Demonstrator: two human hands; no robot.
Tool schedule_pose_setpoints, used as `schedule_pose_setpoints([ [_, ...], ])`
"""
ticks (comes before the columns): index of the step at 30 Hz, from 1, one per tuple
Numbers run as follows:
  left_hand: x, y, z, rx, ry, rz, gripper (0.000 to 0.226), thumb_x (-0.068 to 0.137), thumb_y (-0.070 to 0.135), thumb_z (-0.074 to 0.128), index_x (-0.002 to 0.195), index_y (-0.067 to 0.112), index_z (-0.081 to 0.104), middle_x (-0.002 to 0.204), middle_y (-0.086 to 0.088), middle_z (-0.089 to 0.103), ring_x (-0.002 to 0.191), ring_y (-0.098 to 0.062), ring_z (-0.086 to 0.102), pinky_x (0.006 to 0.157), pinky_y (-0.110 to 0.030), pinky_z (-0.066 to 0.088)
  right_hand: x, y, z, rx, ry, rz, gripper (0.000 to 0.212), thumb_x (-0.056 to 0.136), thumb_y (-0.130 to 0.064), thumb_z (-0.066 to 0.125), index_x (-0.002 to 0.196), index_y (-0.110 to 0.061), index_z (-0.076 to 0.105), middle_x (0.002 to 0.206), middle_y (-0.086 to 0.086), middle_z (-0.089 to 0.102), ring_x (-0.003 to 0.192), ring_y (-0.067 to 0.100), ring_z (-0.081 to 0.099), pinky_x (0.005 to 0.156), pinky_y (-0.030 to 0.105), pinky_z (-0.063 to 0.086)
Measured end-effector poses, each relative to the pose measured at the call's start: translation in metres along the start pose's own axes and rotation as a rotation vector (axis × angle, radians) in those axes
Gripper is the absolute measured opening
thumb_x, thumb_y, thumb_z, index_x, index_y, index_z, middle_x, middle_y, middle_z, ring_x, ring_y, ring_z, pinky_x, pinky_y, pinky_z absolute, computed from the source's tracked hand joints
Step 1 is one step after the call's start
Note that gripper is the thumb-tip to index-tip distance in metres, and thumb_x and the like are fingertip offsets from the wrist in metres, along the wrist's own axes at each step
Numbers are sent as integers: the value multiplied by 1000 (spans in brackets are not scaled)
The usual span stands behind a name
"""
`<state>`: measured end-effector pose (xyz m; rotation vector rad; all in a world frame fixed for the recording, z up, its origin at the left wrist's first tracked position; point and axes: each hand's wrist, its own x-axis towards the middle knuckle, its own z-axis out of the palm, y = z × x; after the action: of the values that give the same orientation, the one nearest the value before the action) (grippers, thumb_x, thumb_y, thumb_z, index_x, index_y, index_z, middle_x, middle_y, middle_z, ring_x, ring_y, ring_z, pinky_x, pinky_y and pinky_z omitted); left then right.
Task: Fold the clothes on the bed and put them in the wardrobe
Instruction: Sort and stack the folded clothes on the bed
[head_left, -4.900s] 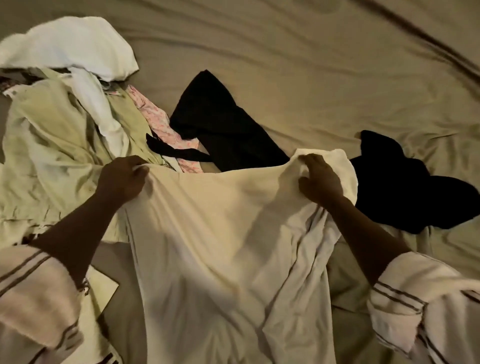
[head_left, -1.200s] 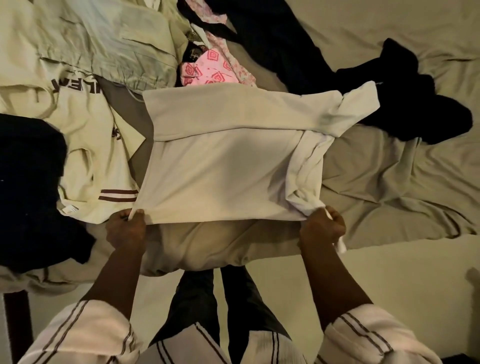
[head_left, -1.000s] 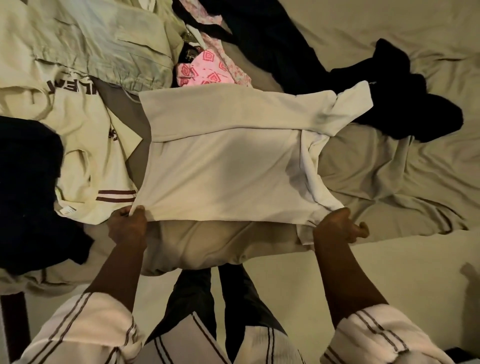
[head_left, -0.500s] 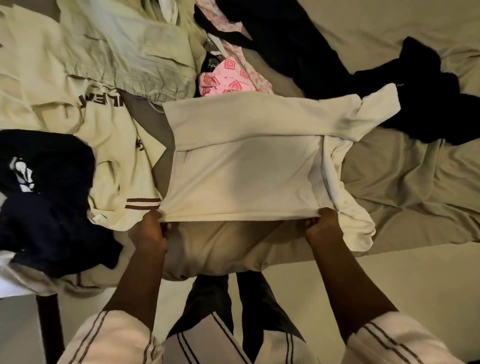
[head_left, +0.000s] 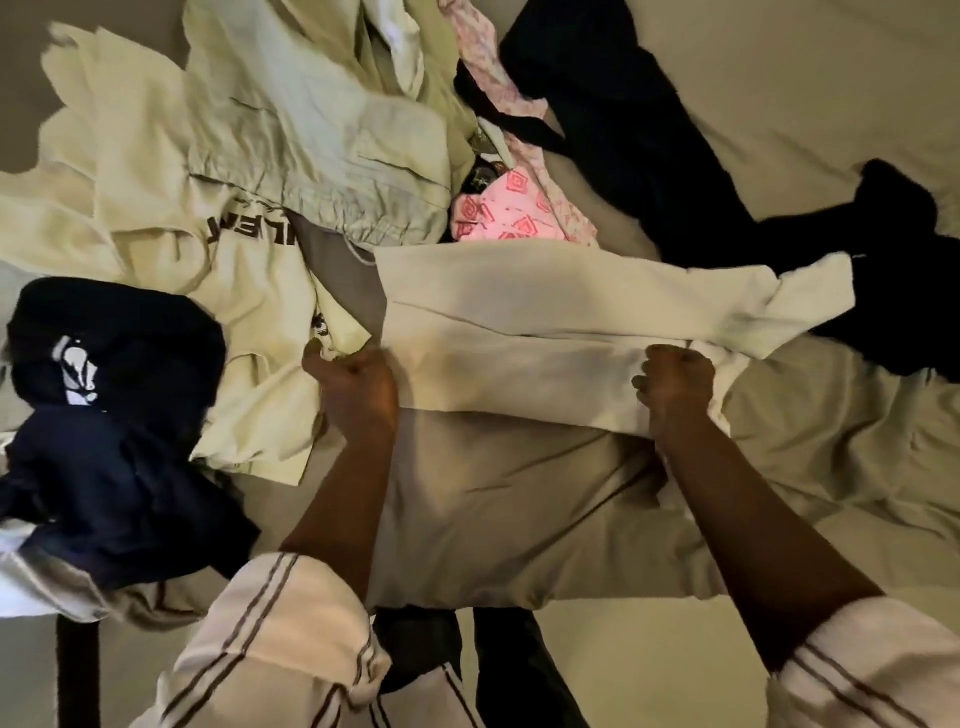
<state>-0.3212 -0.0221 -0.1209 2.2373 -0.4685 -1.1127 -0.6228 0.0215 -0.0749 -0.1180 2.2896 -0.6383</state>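
Both hands, left hand (head_left: 358, 387) and right hand (head_left: 675, 389), grip the cream shirt (head_left: 545, 332).

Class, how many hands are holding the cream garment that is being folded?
2: the left hand grips one end of the cream garment, and the right hand grips the other end. No other hands show.
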Motion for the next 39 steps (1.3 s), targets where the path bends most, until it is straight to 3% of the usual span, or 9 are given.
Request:
schedule_pose_setpoints([
  [5, -4, -33, -16, 305, 78, 141, 37, 90, 18, 64, 123, 16, 46, 115, -11, 68, 110, -35, 63, 86, -38, 44, -33, -38, 93, -371, -243, -764, 20, 92, -15, 64, 109, -16, 73, 103, -1, 71, 93, 17, 64, 83, 16, 40],
  [8, -2, -46, -11, 297, 88, 146, 44, 89, 27, 70, 122, 20, 42, 114, -7, 65, 106, -31, 63, 88, -40, 48, -42, -73, 164, -543, -458, -1016, 28, 94, -20, 64, 121, -16, 70, 120, 5, 68, 112, 22, 64, 99, 31, 46],
  [12, 1, -45, -1, 229, 149, 80, 50, 87, 29, 76, 121, 16, 42, 117, -7, 67, 107, -31, 67, 90, -39, 52, -57, -112, 236, -986, -544, -1172, 49, 97, -36, 60, 142, -19, 53, 146, 10, 50, 132, 33, 53, 105, 44, 47],
  [18, -3, -56, 4, 341, 82, 181, 53, 89, 13, 71, 132, 11, 42, 114, -16, 73, 109, -37, 68, 91, -42, 51, -70, -131, 265, -1367, -377, -1421, 43, 97, -33, 59, 134, -13, 55, 128, 13, 67, 121, 39, 62, 94, 44, 49],
  [22, 7, -65, -17, 128, 66, 195, 45, 87, 0, 69, 127, 10, 51, 104, -9, 71, 96, -29, 69, 79, -22, 43, -71, -137, 264, -1538, -557, -1570, 39, 97, -32, 54, 133, -17, 54, 122, 17, 66, 114, 41, 64, 84, 42, 49],
  [26, 14, -77, -31, 59, -15, 242, 47, 89, -2, 67, 131, 11, 50, 124, -5, 66, 112, -23, 66, 84, -6, 41, -68, -133, 258, -1772, -524, -1645, 44, 99, -23, 52, 142, -20, 48, 124, 13, 65, 114, 38, 64, 78, 37, 42],
  [28, 13, -77, -32, 40, -63, 243, 55, 88, -4, 67, 137, 14, 48, 131, -2, 64, 119, -17, 64, 91, -2, 42, -69, -134, 263, -1806, -488, -1661, 41, 99, -18, 53, 140, -17, 50, 125, 15, 65, 114, 39, 64, 83, 40, 48],
  [35, 24, -54, -44, 160, -65, 262, 58, 87, -1, 62, 135, 25, 44, 109, 11, 68, 108, -21, 69, 93, -38, 55, -70, -138, 270, -1292, -320, -1609, 25, 102, -17, 47, 127, -12, 52, 100, 19, 71, 94, 43, 68, 76, 43, 47],
  [39, 45, -42, -55, 160, 69, 254, 45, 90, -1, 58, 128, 18, 47, 119, 1, 70, 110, -25, 67, 89, -30, 46, -65, -128, 275, -1052, -319, -1532, 19, 104, -24, 48, 119, -15, 54, 95, 13, 74, 89, 40, 69, 73, 41, 46],
])
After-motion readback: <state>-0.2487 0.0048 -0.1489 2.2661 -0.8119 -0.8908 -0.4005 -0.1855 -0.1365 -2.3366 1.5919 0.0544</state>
